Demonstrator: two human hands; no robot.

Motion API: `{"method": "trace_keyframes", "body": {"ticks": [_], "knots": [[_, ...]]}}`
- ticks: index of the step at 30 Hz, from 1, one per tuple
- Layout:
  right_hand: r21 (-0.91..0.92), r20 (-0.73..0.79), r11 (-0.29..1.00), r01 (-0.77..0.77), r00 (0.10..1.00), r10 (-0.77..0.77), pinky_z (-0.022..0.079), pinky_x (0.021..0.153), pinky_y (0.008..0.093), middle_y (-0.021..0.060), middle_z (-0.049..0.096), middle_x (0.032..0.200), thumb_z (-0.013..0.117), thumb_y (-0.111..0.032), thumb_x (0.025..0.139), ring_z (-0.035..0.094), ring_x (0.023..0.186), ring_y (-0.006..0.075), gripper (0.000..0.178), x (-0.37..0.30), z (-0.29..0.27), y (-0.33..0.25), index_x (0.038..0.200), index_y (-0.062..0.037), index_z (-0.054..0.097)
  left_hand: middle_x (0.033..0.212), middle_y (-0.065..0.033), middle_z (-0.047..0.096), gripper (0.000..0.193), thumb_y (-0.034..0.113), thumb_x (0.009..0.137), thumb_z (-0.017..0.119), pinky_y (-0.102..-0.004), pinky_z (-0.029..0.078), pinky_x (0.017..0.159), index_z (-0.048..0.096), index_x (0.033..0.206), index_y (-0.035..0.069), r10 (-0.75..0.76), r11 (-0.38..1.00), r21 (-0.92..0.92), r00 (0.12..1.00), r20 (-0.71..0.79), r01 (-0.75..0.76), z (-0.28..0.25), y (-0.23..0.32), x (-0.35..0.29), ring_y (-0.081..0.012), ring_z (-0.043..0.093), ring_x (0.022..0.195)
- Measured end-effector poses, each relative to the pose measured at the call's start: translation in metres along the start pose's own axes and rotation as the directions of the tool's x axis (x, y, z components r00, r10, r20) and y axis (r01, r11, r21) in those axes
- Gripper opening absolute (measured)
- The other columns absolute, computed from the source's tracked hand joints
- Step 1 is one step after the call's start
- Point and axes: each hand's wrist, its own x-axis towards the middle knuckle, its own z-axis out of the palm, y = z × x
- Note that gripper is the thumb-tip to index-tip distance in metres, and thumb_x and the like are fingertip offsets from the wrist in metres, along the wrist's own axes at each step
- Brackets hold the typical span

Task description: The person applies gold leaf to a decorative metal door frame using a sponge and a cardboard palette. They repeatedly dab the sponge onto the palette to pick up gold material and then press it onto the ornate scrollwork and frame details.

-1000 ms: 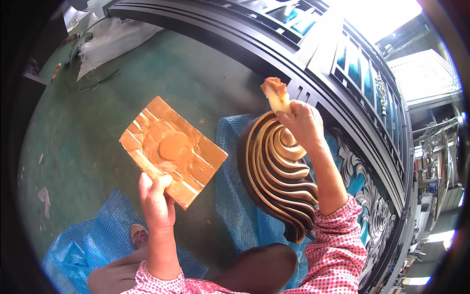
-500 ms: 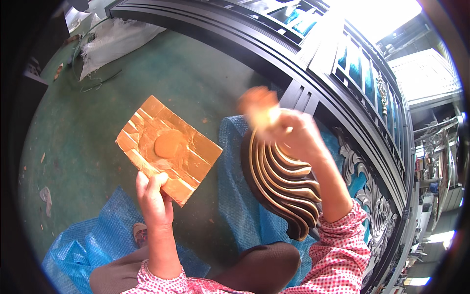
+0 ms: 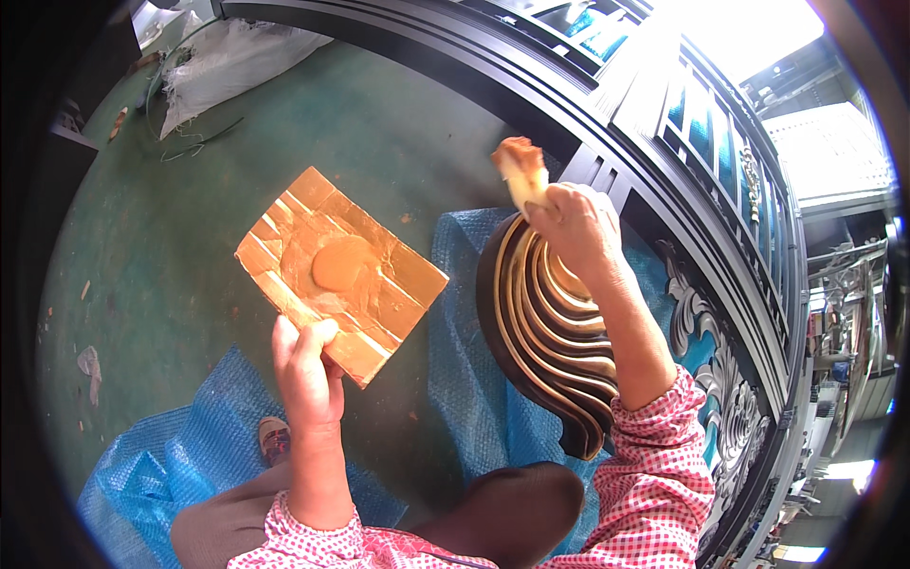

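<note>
My left hand pinches the lower edge of a gold-coated piece of cardboard, held up over the floor. A round patch of gold paint lies in the middle of it. In my right hand is a small pale sponge, its far end stained orange-brown. This hand is above the upper end of a dark carved ornament with curving gold-edged ridges, and covers part of it. Whether the hand touches the ornament, I cannot tell.
Blue bubble wrap lies beneath the ornament, and more bubble wrap is by my foot at the left. Large dark panels with silver carvings run along the right. A white sack sits on the green floor at the far left.
My right hand and the sponge, blurred before, have shifted slightly right and up, and now show sharply. The cardboard appears a little further right and higher, still in my left hand.
</note>
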Motion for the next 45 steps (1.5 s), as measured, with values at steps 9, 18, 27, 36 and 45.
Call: {"method": "trace_keyframes", "body": {"ticks": [9,18,27,36,45], "knots": [[0.555,-0.088,0.831,-0.035,0.991,0.100,0.046,0.061,0.0351,0.0114,0.057,0.062,0.067,-0.023,0.072,0.060,0.059,0.0257,0.022,-0.025,-0.007,0.031,0.070,-0.0019,0.061,0.105,-0.0088,0.053,0.036,0.002,0.077,0.051,-0.0305,0.047,0.083,0.048,0.112,-0.001,-0.014,1.000,-0.017,1.000,0.018,0.014,-0.001,-0.002,0.001,-0.0174,0.055,0.093],[0.093,-0.108,0.994,0.054,0.993,-0.044,0.044,0.068,0.0410,0.0129,0.058,0.075,0.068,-0.026,0.075,0.057,0.072,0.0325,0.026,-0.028,-0.005,0.026,0.077,-0.0028,0.056,0.105,-0.0084,0.054,0.042,0.002,0.075,0.053,-0.0302,0.045,0.085,0.046,0.117,0.000,-0.055,0.998,0.011,0.997,0.047,0.055,0.011,-0.004,-0.008,-0.0175,0.055,0.096],[0.608,-0.031,0.790,0.079,0.997,-0.076,0.040,0.061,0.0309,0.0072,0.054,0.068,0.068,-0.012,0.072,0.051,0.064,0.0191,0.017,-0.042,-0.034,-0.057,0.080,-0.0004,0.059,0.089,-0.0043,0.053,0.025,0.002,0.080,0.055,-0.0237,0.051,0.060,0.044,0.103,0.004,-0.145,0.989,-0.005,0.978,0.152,0.147,0.022,-0.013,-0.021,-0.0079,0.055,0.073],[0.326,-0.084,0.913,0.244,0.970,-0.229,0.039,0.062,0.0378,0.0105,0.050,0.066,0.071,-0.018,0.067,0.053,0.067,0.0294,0.026,-0.038,-0.026,-0.063,0.067,-0.0024,0.050,0.102,-0.0094,0.054,0.031,-0.001,0.082,0.052,-0.0262,0.050,0.072,0.042,0.112,-0.003,-0.097,0.993,-0.042,0.961,0.261,0.111,0.028,-0.017,-0.023,-0.0111,0.056,0.085],[0.195,-0.159,0.927,0.320,0.943,-0.292,0.041,0.070,0.0385,0.0082,0.053,0.067,0.067,-0.020,0.072,0.055,0.070,0.0270,0.020,-0.045,-0.022,-0.056,0.071,-0.0059,0.052,0.098,-0.0081,0.055,0.031,0.001,0.081,0.052,-0.0244,0.050,0.067,0.044,0.110,-0.002,-0.063,0.998,0.034,0.975,0.215,0.057,0.022,-0.020,-0.016,-0.0103,0.057,0.080]]}}
